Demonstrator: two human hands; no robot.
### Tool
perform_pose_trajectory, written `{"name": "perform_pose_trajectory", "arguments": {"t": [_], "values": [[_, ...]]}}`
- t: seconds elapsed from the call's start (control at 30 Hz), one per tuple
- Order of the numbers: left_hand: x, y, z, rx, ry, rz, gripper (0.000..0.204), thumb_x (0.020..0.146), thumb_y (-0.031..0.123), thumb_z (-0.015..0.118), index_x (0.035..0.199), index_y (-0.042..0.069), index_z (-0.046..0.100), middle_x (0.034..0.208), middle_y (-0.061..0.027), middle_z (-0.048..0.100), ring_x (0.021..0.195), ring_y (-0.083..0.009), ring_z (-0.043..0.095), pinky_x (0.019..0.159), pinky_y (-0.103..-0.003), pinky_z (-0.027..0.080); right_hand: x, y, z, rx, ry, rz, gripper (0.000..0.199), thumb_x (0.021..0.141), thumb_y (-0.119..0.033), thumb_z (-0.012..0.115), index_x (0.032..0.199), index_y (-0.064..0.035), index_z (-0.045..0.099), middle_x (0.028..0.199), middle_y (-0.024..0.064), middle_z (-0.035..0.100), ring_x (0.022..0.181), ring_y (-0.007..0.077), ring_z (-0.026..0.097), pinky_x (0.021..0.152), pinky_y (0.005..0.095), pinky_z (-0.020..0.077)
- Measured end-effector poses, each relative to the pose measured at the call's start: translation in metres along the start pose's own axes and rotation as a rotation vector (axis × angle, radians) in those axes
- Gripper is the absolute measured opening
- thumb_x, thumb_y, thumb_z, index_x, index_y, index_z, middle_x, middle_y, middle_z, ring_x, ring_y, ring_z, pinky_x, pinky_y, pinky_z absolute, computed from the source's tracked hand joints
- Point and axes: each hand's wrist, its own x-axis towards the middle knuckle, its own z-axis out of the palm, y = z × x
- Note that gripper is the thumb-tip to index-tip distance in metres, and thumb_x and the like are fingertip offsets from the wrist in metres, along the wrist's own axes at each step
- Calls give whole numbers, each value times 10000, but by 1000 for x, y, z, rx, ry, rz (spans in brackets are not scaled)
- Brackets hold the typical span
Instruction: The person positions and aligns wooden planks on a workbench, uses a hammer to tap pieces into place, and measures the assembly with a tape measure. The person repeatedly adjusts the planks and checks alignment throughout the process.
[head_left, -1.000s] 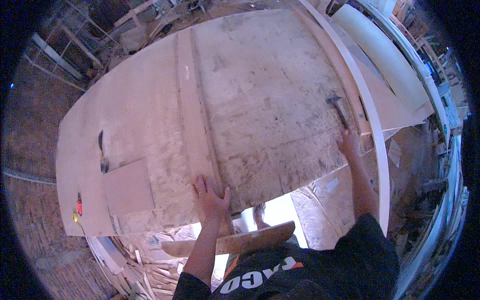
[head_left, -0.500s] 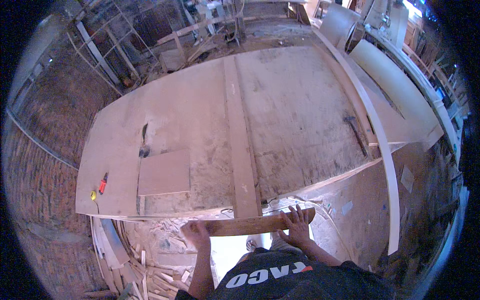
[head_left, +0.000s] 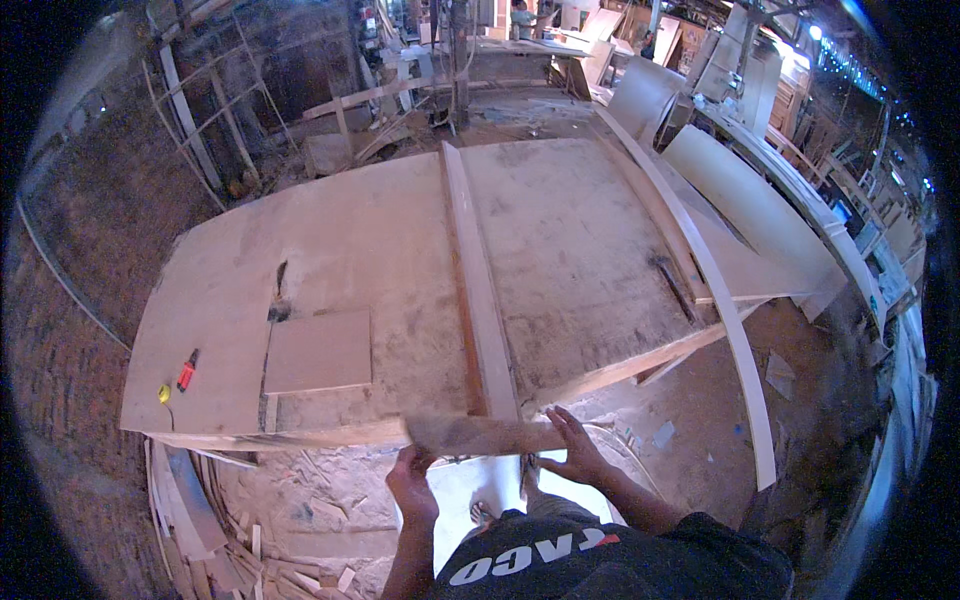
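A short wooden board [head_left: 485, 437] is held level in front of me at the table's near edge. The fingers of my left hand [head_left: 413, 485] are closed on its left end from below. At the other end, my right hand [head_left: 578, 458] has the board between its thumb and fingers. Just beyond the board, a long plank [head_left: 485, 300] runs away from me across the large plywood-topped table [head_left: 380, 230]. The plank looks tilted, with a brown side face showing on its left.
A square plywood piece [head_left: 320, 350], a red-handled tool [head_left: 187, 370] and a yellow tape measure [head_left: 164, 394] lie on the table's left. A long curved-looking strip [head_left: 725, 300] overhangs the right side. Wood offcuts [head_left: 290, 575] litter the floor at lower left.
The short board has shifted left and a little away from me, its left end rising. The long plank has tipped, now showing its brown side. My view has lifted toward the workshop's far end.
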Motion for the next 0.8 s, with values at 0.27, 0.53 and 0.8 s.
{"name": "perform_pose_trajectory", "arguments": {"t": [0.27, 0.53, 0.8], "values": [[-14, -14, 26, 327, -396, -125, 399, 1052, 315, 597, 1022, -56, 740, 940, -135, 738, 902, -202, 697, 835, -340, 541, -10, -77, -69, 197, 358, 135, 1008, 756, -277, 941, 1538, -12, 363, 1471, 195, 534, 1377, 330, 519, 1144, 482, 428], [-26, -129, -28, 435, 99, -902, 816, 913, 710, 619, 1265, -25, 635, 1016, -142, 718, 844, -245, 693, 726, -388, 502, -28, 55, -89, 1054, 708, 826, 492, 1007, -312, 655, 1403, -86, 469, 1219, 75, 654, 1033, 232, 665, 847, 437, 589], [-4, -172, 10, 75, 391, -834, 1147, 802, 825, 655, 1560, 39, 302, 1377, -265, 501, 1221, -411, 580, 964, -640, 515, -65, 206, -68, 1148, 337, 1157, 374, 978, -398, 697, 1186, -100, 610, 1042, 65, 676, 922, 234, 656, 794, 428, 542]]}}
